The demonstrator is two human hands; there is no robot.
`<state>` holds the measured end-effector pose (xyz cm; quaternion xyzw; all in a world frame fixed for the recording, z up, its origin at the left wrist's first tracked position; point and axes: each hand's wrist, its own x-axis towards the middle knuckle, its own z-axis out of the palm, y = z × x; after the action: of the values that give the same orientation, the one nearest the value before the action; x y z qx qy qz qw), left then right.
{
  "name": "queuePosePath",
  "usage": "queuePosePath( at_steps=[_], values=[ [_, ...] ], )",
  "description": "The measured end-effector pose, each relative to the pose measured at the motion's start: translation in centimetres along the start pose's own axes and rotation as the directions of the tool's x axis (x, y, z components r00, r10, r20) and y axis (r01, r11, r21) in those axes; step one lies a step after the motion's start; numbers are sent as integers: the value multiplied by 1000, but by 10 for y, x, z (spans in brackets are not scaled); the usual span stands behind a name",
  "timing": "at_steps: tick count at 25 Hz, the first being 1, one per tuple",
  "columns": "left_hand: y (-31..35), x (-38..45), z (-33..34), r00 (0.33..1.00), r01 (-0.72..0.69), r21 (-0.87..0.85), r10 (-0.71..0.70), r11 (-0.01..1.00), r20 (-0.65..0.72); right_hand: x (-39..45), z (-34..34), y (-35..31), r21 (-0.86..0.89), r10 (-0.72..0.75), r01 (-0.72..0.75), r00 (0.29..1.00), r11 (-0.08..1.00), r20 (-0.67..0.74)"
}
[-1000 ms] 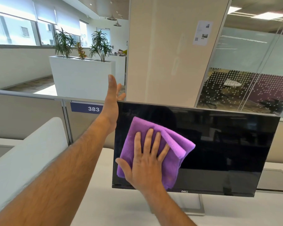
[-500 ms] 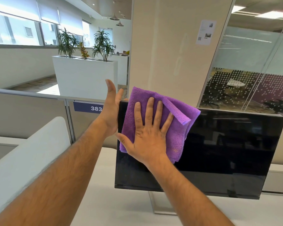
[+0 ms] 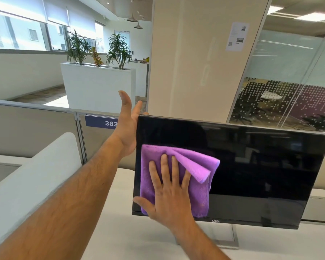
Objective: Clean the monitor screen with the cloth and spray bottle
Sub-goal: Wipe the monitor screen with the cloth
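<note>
On the near white desk (image 3: 120, 239), cut off at the bottom and right edges, stands a dark monitor (image 3: 251, 175), tilted so its right side sits lower and farther. Screen off, showing only dim reflections; far-right corner close to the frame edge. Stand (image 3: 231, 239) mostly hidden behind the screen and the right forearm, only a pale foot and post visible. Behind, partly blocked by the monitor, a beige pillar (image 3: 195, 62) with a small paper notice (image 3: 236, 36), its print too small to read. Farther left, a white planter (image 3: 98, 87) with green plants, and a low partition (image 3: 36, 124) carrying a blue label (image 3: 101, 121) reading 383, its right end covered by the left wrist. Right of the pillar, glass walls with dotted film, the room beyond hard to make out.

On the lower left part of the screen lies a folded purple cloth (image 3: 195, 166), one flap curling loose toward the right, bottom edge reaching the bezel. Right hand (image 3: 169, 196) flat on it, fingers straight and spread, pressing. Left hand (image 3: 128, 126) open at the monitor's upper left corner, palm against the side edge, fingertips hidden behind the panel. Wide bare screen right of the cloth. Spray bottle nowhere in view.
</note>
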<state>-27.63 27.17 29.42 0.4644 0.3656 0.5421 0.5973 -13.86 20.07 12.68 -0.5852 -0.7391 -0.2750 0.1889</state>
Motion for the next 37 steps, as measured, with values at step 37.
queuePosePath(
  at_steps=[37],
  values=[
    [1,0,-8,987,82,-46,-75,996,139,60,-32,49,-52,-584,584,811,810,18]
  ],
)
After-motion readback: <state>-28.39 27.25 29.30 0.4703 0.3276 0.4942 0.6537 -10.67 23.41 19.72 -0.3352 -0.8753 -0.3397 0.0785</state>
